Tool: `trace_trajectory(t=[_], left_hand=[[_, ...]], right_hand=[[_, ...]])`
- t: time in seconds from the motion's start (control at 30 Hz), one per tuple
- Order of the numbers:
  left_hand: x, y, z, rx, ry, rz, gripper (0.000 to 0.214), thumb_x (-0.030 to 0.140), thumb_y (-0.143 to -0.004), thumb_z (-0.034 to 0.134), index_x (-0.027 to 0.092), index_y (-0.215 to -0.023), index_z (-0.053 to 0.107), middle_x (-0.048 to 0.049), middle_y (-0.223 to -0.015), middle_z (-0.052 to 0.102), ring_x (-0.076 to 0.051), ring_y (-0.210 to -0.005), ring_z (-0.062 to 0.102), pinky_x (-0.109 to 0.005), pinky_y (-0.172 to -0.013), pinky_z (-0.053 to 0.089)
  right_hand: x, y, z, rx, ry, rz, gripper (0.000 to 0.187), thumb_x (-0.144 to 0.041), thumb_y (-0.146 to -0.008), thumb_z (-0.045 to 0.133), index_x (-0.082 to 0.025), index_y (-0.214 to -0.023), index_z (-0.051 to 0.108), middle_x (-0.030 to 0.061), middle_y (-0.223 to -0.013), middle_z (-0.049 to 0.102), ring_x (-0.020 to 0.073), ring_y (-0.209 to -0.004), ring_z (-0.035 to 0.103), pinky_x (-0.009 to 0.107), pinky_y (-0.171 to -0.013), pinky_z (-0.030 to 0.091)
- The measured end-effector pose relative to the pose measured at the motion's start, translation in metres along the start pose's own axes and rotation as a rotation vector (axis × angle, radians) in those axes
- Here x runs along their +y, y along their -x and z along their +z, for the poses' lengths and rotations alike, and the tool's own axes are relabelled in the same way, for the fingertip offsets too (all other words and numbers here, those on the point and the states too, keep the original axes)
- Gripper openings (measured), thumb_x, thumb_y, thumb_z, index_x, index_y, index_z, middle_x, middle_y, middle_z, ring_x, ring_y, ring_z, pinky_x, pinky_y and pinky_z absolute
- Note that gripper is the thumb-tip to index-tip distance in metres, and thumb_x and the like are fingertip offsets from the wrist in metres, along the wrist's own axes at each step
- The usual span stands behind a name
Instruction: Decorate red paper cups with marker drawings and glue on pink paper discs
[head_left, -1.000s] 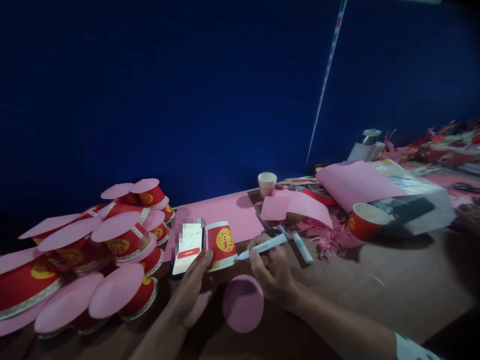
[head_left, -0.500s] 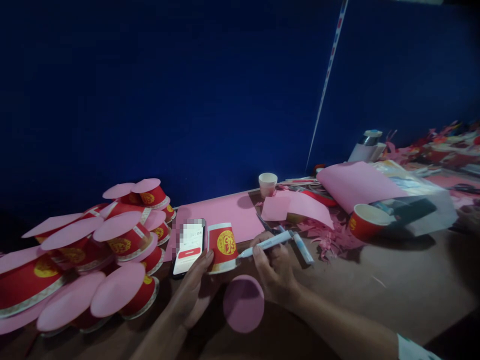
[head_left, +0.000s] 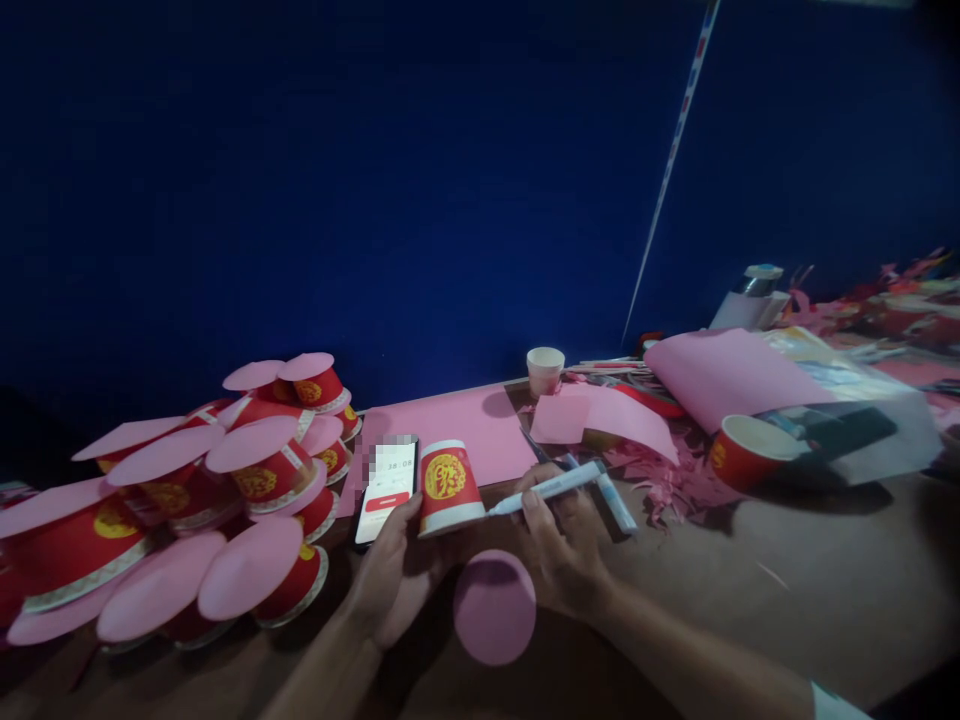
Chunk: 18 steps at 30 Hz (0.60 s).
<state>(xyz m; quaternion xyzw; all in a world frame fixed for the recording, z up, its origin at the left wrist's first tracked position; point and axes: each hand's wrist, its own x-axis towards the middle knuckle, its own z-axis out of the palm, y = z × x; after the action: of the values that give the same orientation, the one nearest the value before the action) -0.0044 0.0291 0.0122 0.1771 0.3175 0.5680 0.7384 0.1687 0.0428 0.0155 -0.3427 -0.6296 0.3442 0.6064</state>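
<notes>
My left hand (head_left: 397, 575) grips a red paper cup (head_left: 463, 495) by its side, thumb on the lower left edge. The cup is upside down, with a gold round emblem facing me. In my right hand (head_left: 566, 535) is a white and pale blue pen (head_left: 555, 487), a marker or glue pen. Its tip points left at the cup's lower rim; I cannot tell whether it touches. Below the two hands lies a pink paper disc (head_left: 495, 608) on the brown table (head_left: 720, 600). A lit phone (head_left: 388, 490) is just left of the cup.
Many red cups with pink discs on top (head_left: 255, 445) are stacked at left. Pink sheets (head_left: 450, 420), a white cup (head_left: 545, 370), another pen (head_left: 616, 503), pink shreds (head_left: 667, 490) and an upright red cup (head_left: 750, 452) lie behind and right. A blue wall (head_left: 375, 200) closes the back.
The cup has turned slightly in my left hand, its emblem shifting left. The pen tip stays by the lower rim. The whole view has shifted a little.
</notes>
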Motion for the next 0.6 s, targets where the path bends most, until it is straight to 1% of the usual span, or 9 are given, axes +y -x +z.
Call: trace_trajectory(t=[0.1, 0.23, 0.33, 0.43, 0.53, 0.6], left_hand=[[-0.001, 0.0006, 0.001, 0.007, -0.008, -0.027, 0.041, 0.035, -0.086, 0.052, 0.012, -0.12, 0.053, -0.0134, -0.112, 0.065, -0.027, -0.103, 0.062, -0.043, -0.091, 0.05], [-0.0021, 0.0028, 0.0029, 0.006, -0.069, -0.009, 0.033, 0.027, -0.084, 0.058, 0.013, -0.113, 0.057, -0.0121, -0.11, 0.067, -0.026, -0.105, 0.061, -0.04, -0.093, 0.048], [-0.0022, 0.004, 0.0034, 0.016, -0.114, 0.009, 0.025, 0.022, -0.082, 0.061, 0.014, -0.105, 0.06, -0.0106, -0.107, 0.068, -0.026, -0.105, 0.061, -0.038, -0.094, 0.048], [-0.0016, 0.0044, 0.0045, 0.032, -0.145, 0.016, 0.026, 0.019, -0.08, 0.063, 0.014, -0.105, 0.06, -0.01, -0.104, 0.069, -0.025, -0.103, 0.062, -0.038, -0.095, 0.047], [-0.001, 0.0045, 0.0061, 0.024, -0.146, 0.017, 0.027, 0.019, -0.078, 0.064, 0.014, -0.105, 0.061, -0.0096, -0.102, 0.07, -0.025, -0.101, 0.063, -0.037, -0.094, 0.047], [-0.0006, 0.0045, 0.0069, 0.017, -0.146, 0.02, 0.027, 0.02, -0.078, 0.064, 0.014, -0.104, 0.061, -0.0095, -0.103, 0.07, -0.024, -0.101, 0.063, -0.036, -0.094, 0.048]], right_hand=[[0.0013, 0.0013, 0.0006, 0.001, 0.034, -0.01, 0.012, -0.02, -0.087, 0.044, -0.019, -0.078, 0.051, -0.0018, -0.063, 0.05, 0.0118, -0.055, 0.048, 0.023, -0.05, 0.04], [0.0024, 0.003, 0.0003, -0.001, 0.083, -0.048, 0.01, -0.019, -0.086, 0.045, -0.019, -0.081, 0.053, -0.0009, -0.067, 0.052, 0.0124, -0.059, 0.05, 0.024, -0.055, 0.041], [0.0025, 0.0036, -0.0001, -0.001, 0.094, -0.044, 0.008, -0.019, -0.085, 0.046, -0.019, -0.081, 0.053, -0.0008, -0.066, 0.053, 0.0129, -0.06, 0.051, 0.025, -0.057, 0.042], [0.0027, 0.0043, 0.0007, -0.007, 0.1, -0.04, 0.007, -0.018, -0.083, 0.048, -0.018, -0.08, 0.053, -0.0009, -0.065, 0.053, 0.0126, -0.058, 0.051, 0.024, -0.054, 0.041], [0.0023, 0.0051, 0.0024, -0.024, 0.09, -0.056, 0.005, -0.017, -0.082, 0.049, -0.018, -0.079, 0.053, -0.0022, -0.062, 0.051, 0.0108, -0.052, 0.047, 0.022, -0.049, 0.038], [0.0012, 0.0054, 0.0033, -0.03, 0.099, -0.076, 0.005, -0.016, -0.08, 0.05, -0.018, -0.079, 0.054, -0.0023, -0.062, 0.051, 0.0104, -0.051, 0.047, 0.022, -0.048, 0.038]])
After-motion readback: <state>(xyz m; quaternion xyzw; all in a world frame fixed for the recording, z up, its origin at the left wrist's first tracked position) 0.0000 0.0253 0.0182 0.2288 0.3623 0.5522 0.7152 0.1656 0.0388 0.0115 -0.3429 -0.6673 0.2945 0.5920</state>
